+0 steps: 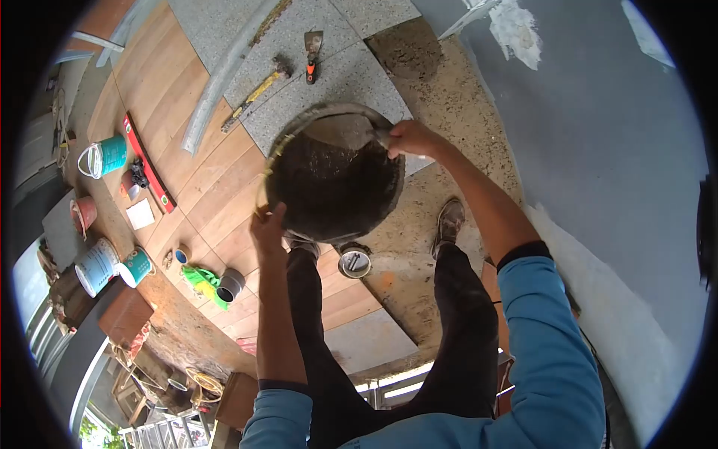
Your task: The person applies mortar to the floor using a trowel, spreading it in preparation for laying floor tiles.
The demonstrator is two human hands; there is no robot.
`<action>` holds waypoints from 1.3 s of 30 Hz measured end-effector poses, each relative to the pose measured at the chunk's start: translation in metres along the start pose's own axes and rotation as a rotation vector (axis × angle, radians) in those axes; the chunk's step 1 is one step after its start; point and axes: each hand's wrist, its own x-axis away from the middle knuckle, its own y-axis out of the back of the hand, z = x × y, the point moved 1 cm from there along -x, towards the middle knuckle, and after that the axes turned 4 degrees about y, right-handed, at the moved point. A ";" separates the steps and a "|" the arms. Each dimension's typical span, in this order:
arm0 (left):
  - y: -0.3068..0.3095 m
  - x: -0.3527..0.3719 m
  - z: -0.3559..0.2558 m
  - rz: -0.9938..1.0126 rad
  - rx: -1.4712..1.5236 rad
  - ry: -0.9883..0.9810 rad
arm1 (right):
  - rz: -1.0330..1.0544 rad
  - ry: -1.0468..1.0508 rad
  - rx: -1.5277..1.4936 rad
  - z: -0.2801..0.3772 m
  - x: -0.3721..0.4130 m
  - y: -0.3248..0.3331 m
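A round black bucket [329,230] with dark, wet-looking material inside is held tilted in front of me, above the floor. My left hand [268,228] is closed on its rim at the lower left. At the upper right of the rim, my right hand [413,140] is closed around the handle of a trowel [340,132]. The grey trowel blade lies inside the bucket's upper part. Beyond the bucket, a hammer [258,93] with a yellow handle and a scraper [312,56] with an orange-and-black handle rest on grey speckled tiles.
Wood-look tiles [168,60] cover the left floor, with a red spirit level [149,165] and a teal bucket [112,156]. A metal strip [217,90] crosses the tiles. An open tin [354,263] stands near my feet. The grey wall [598,150] rises on the right.
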 end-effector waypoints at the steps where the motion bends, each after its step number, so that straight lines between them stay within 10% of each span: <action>1: 0.004 -0.006 -0.012 0.052 0.106 0.107 | 0.019 -0.011 -0.032 0.004 -0.009 0.003; 9: -0.016 0.003 -0.019 -0.105 -0.034 -0.075 | -0.440 0.374 0.499 0.034 0.023 -0.004; 16: -0.025 0.004 -0.011 -0.098 -0.095 -0.178 | -0.305 -0.067 0.679 0.079 0.083 0.004; 24: -0.038 -0.003 -0.045 -0.092 -0.297 -0.309 | -0.083 0.041 0.767 0.029 -0.059 -0.075; 30: -0.056 -0.004 -0.062 -0.098 -0.292 -0.435 | 0.034 0.281 0.745 0.070 0.001 -0.129; 39: -0.053 -0.014 -0.075 -0.095 -0.276 -0.418 | -0.815 0.824 1.329 0.120 0.023 -0.059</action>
